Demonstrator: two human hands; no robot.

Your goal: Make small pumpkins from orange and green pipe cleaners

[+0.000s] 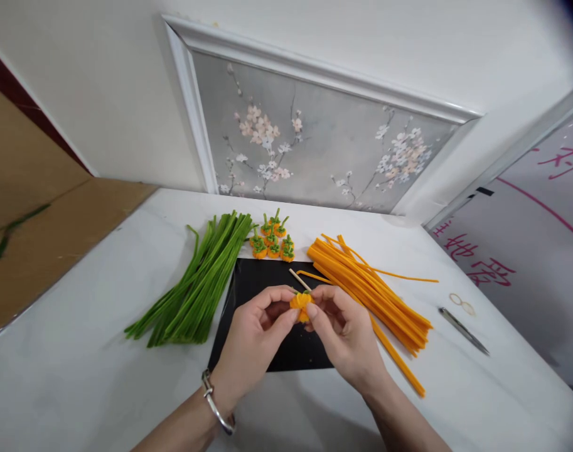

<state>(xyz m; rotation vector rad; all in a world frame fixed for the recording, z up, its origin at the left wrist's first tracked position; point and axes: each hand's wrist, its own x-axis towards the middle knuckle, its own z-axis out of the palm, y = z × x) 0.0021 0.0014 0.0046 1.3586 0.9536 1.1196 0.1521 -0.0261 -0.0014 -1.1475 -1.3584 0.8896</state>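
Between both hands is a small orange pumpkin [302,302] of bent pipe cleaner, with a bit of green at its top. My left hand [255,333] pinches its left side between thumb and fingers. From the right, my right hand [347,333] grips it the same way, thumb on the front. The hands hold it above a black mat [290,361]. Just behind the fingertips lies a thin pale stick [299,279], beside the bent end of an orange pipe cleaner. Part of the pumpkin is hidden by the fingers.
Green pipe cleaners [201,289] lie in a bundle at left, orange pipe cleaners [375,295] at right. Several small orange pumpkins [273,242] with green tops stand behind the mat. Far right are a slim metallic tool [464,331] and thin rubber bands [462,304]. A wall rises behind the table.
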